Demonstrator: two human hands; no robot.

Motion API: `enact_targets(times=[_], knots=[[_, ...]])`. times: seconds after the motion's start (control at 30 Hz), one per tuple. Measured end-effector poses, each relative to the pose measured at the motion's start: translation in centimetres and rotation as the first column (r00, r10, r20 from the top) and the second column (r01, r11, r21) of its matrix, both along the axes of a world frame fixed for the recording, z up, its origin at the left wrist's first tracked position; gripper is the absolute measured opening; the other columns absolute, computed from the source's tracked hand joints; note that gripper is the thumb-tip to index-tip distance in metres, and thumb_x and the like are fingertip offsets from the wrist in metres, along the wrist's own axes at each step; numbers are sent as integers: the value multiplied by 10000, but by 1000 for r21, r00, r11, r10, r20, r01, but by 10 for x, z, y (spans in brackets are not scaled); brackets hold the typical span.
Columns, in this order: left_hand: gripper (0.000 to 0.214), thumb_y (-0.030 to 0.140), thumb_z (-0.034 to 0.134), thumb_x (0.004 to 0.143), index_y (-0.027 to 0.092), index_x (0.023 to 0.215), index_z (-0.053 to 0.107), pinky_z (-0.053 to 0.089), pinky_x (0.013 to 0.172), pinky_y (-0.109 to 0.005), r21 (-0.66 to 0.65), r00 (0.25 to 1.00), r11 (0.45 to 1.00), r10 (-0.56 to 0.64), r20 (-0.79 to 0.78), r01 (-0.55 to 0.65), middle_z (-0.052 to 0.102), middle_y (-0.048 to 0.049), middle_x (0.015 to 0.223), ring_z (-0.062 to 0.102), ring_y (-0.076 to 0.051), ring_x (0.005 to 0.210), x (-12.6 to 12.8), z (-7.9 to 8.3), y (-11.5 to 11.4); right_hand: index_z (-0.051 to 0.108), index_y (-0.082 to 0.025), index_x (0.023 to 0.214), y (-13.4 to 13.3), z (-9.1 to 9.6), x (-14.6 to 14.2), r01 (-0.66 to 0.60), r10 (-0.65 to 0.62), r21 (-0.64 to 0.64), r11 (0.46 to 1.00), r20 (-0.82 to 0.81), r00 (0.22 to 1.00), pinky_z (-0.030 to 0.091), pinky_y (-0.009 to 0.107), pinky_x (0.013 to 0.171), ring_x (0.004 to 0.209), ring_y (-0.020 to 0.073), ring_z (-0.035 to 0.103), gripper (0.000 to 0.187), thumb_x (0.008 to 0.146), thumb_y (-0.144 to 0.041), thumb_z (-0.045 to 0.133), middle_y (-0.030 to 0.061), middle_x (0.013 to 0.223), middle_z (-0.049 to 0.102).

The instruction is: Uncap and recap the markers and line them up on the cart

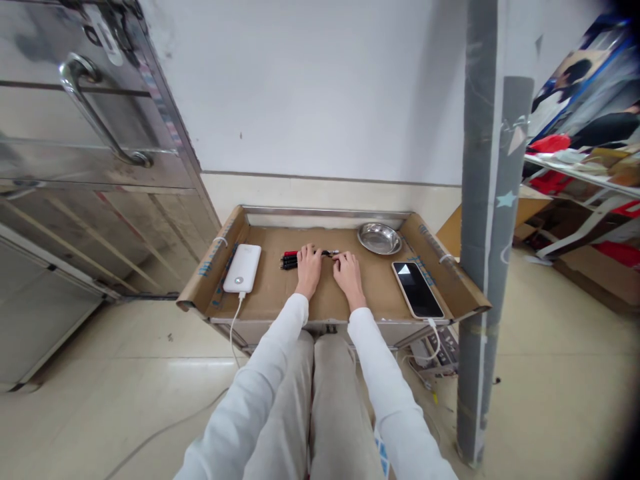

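Observation:
A small bundle of pencils (289,263), black with a red one at the back, lies crosswise near the middle of the brown cardboard-lined tray top (273,293). My left hand (309,265) rests over the bundle with its fingers curled onto it, hiding the middle. The pencils' left ends show beyond that hand. My right hand (347,272) is closed at the bundle's right end, its thumb and fingertips at a thin dark pencil with a pale end. How firmly it grips is hard to see.
Left on the tray lies a white power bank (243,268) with a cable. A round metal dish (379,238) sits back right, and a phone (417,289) on a cable lies front right. A wrapped grey pillar (483,267) stands at right. Another person (570,80) is beyond it.

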State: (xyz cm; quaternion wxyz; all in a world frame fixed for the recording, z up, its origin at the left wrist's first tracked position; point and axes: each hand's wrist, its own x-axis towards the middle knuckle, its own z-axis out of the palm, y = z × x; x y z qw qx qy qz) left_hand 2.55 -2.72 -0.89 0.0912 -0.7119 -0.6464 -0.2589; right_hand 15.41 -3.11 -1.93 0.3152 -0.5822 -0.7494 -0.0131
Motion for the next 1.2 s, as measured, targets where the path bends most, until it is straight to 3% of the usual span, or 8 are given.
enact_targets(times=[0.23,0.43,0.53,0.63,0.8,0.87,1.0,1.2], knots=[[297,175,379,912,209,1167,527,391,915,-424,55,992,996,-75,106,70,546,-128,1178,485,-273,1082,-1,6,-19,597,-149,1038,-3,0,0,-55,54,-6,998,-28,998,375,354,842,957,231,500,303,845,-99,369,118,1000,605],[313,108,313,890,88,1145,493,378,922,-440,44,949,959,269,167,-279,504,-199,1182,458,-308,1114,-7,3,-54,600,-152,1015,-6,-3,2,-51,52,31,998,-49,997,379,339,859,938,219,505,275,839,-99,396,104,988,604],[289,116,304,894,65,1093,507,365,933,-472,-3,942,951,306,139,-309,513,-214,1128,460,-317,1103,-10,-1,-60,604,-146,994,-8,-4,3,-42,44,34,999,-86,995,387,342,868,933,216,503,259,838,-100,401,106,985,597],[258,172,316,918,98,1042,529,375,926,-476,-13,969,974,227,103,-226,541,-184,1051,486,-301,1054,-10,-4,-59,604,-151,1002,-13,-1,2,-50,54,35,998,-121,991,397,352,871,925,215,508,261,838,-108,406,102,983,593],[210,274,390,932,178,1048,536,439,848,-391,-41,996,997,-56,62,59,565,-127,1004,548,-257,968,-8,-4,-47,573,-217,1130,-22,9,0,-274,274,22,961,-132,953,402,341,930,1019,199,509,359,838,-95,405,69,1091,583],[204,286,399,936,196,1071,523,461,797,-346,-69,983,987,-134,128,144,568,-103,998,579,-227,915,-8,-4,-40,566,-231,1150,-22,9,0,-287,286,16,958,-150,947,409,351,934,1024,199,515,364,847,-109,408,65,1105,583],[215,276,502,900,188,1093,467,481,806,-299,8,872,960,-256,416,278,579,-83,1060,600,-182,945,-10,-5,-25,595,-211,1099,-17,4,3,-214,212,14,977,-214,953,429,372,917,1010,210,533,288,874,-168,421,84,1065,586],[249,223,561,863,180,1085,457,519,790,-283,160,692,940,-330,642,301,604,-79,1043,619,-150,930,-13,-7,-15,608,-205,1066,-13,1,4,-218,214,17,976,-272,938,435,358,916,1003,203,541,258,869,-169,446,76,1050,601]])
